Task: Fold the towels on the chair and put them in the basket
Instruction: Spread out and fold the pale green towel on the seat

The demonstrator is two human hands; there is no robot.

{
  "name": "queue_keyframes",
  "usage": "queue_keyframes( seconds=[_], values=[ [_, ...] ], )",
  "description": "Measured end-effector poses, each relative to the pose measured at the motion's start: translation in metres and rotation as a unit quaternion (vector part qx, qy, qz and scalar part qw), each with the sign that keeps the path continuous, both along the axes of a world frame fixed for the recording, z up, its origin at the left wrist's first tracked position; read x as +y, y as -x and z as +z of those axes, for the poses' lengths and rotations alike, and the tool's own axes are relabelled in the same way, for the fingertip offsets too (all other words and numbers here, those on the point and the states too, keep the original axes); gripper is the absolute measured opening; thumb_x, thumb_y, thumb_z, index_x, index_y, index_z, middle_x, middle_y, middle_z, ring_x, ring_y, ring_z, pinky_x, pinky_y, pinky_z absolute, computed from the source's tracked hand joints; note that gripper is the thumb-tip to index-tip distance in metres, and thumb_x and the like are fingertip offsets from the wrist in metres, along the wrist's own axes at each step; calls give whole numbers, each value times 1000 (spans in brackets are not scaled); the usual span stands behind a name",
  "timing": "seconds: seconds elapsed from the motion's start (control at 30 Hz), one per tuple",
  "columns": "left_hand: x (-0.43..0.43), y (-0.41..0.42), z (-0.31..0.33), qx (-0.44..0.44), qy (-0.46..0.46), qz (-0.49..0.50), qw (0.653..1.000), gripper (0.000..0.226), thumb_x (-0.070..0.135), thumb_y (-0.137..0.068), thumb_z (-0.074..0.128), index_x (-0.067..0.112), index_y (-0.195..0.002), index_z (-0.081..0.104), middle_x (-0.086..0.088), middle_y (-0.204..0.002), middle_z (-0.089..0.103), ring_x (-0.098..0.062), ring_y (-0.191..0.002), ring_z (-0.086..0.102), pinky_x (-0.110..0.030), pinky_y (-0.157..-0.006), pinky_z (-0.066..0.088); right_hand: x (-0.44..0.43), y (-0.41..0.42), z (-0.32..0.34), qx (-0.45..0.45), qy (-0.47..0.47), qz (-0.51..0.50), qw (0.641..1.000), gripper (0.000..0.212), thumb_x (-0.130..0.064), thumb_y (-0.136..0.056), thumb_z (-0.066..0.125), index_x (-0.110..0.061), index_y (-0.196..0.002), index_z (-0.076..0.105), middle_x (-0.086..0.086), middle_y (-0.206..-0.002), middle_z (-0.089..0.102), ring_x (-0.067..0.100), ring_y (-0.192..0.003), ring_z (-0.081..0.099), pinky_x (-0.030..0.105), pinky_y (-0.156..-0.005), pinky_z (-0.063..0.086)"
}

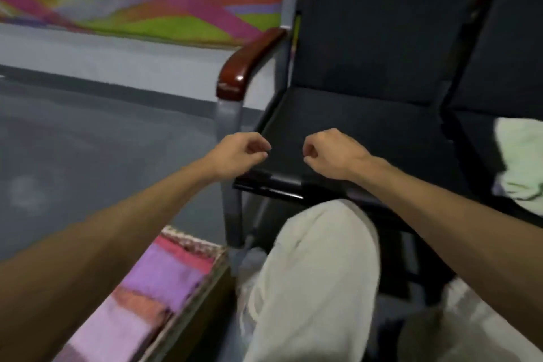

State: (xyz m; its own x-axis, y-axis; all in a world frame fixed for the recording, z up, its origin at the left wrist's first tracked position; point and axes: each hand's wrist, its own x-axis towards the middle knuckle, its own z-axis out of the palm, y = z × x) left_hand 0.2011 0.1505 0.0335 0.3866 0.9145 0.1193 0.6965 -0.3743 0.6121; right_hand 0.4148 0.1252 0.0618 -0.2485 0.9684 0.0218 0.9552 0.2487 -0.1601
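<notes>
Purple towels point(167, 276) sit folded in the basket point(216, 261). The left hand point(241, 153) and right hand point(329, 153) hover curled and empty over the chair's point(367, 126) front edge, probably because the pale towel point(520, 161) is next.

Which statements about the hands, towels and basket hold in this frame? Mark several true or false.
1. The left hand and right hand hold nothing. True.
2. The light green towel lies on the seat under the hands. False: it lies on the neighbouring seat, to the right.
3. The basket holds folded towels. True.
4. The left hand rests on the wooden armrest. False: it hovers over the dark seat, apart from the armrest.
</notes>
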Motion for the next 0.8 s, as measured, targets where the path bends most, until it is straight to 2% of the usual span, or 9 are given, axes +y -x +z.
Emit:
queue_keyframes(
  seconds=[0.07, 0.2, 0.33, 0.47, 0.57, 0.63, 0.7, 0.73, 0.8],
  values=[
    [14, -62, 14, -11, 4, -52, 999, 17, 20, -93, 62, 20, -109, 67, 7, -101, 66, -6, -93, 62, -9, -76, 44, -7, -71, 8, 8, -2, -75, 997, 15, -23, -93, 55, -19, -102, 66, 4, -104, 66, 24, -92, 62, 40, -80, 55],
    [28, -185, 26, -2, 9, -142, 990, 22, 23, -94, 61, 20, -115, 66, 8, -107, 65, -8, -101, 60, -18, -84, 42, -28, -192, 14, 66, 0, -207, 976, 19, -17, -93, 52, -16, -103, 68, 4, -107, 68, 23, -98, 62, 35, -84, 52],
    [26, -294, 20, 6, 50, -203, 978, 25, 27, -96, 57, 19, -118, 63, 4, -117, 63, -8, -106, 56, -19, -88, 40, -45, -280, 6, 117, -30, -323, 939, 16, -17, -87, 55, -18, -97, 68, 6, -104, 69, 26, -98, 64, 35, -83, 54],
    [15, -388, -2, 5, 75, -245, 966, 23, 26, -96, 55, 17, -114, 66, 4, -113, 65, -8, -102, 58, -18, -84, 41, -60, -348, -19, 139, -54, -420, 895, 20, -15, -87, 53, -11, -99, 68, 6, -102, 68, 26, -99, 62, 37, -83, 53],
    [8, -450, -20, 15, 90, -259, 962, 21, 27, -94, 55, 17, -107, 68, 4, -101, 69, -4, -83, 60, -19, -74, 41, -71, -389, -43, 155, -63, -466, 869, 21, -16, -88, 52, -5, -99, 66, 8, -99, 65, 29, -97, 60, 35, -78, 50],
    [6, -483, -32, 39, 90, -244, 965, 20, 31, -92, 56, 14, -93, 67, 2, -85, 69, -8, -70, 62, -24, -69, 45, -76, -406, -59, 159, -56, -485, 858, 21, -17, -87, 52, -3, -98, 64, 9, -98, 64, 30, -95, 60, 37, -79, 50],
    [6, -505, -42, 62, 70, -220, 971, 25, 30, -87, 60, 7, -78, 62, -3, -80, 68, -20, -69, 66, -32, -70, 54, -78, -417, -74, 166, -56, -489, 855, 21, -16, -86, 51, -2, -93, 65, 8, -93, 65, 30, -91, 60, 41, -80, 52],
    [5, -511, -44, 65, 63, -200, 976, 23, 27, -85, 62, 6, -78, 62, -6, -83, 68, -23, -70, 67, -34, -70, 56, -78, -421, -79, 167, -60, -488, 854, 21, -16, -85, 50, -2, -91, 65, 9, -91, 65, 31, -89, 61, 42, -79, 52],
    [7, -517, -43, 62, 46, -165, 983, 14, 18, -85, 64, 6, -80, 65, -6, -86, 69, -21, -71, 66, -30, -64, 54, -77, -423, -82, 171, -67, -491, 852, 21, -18, -87, 49, -4, -91, 65, 8, -91, 64, 30, -88, 60, 42, -78, 52]
  ],
)
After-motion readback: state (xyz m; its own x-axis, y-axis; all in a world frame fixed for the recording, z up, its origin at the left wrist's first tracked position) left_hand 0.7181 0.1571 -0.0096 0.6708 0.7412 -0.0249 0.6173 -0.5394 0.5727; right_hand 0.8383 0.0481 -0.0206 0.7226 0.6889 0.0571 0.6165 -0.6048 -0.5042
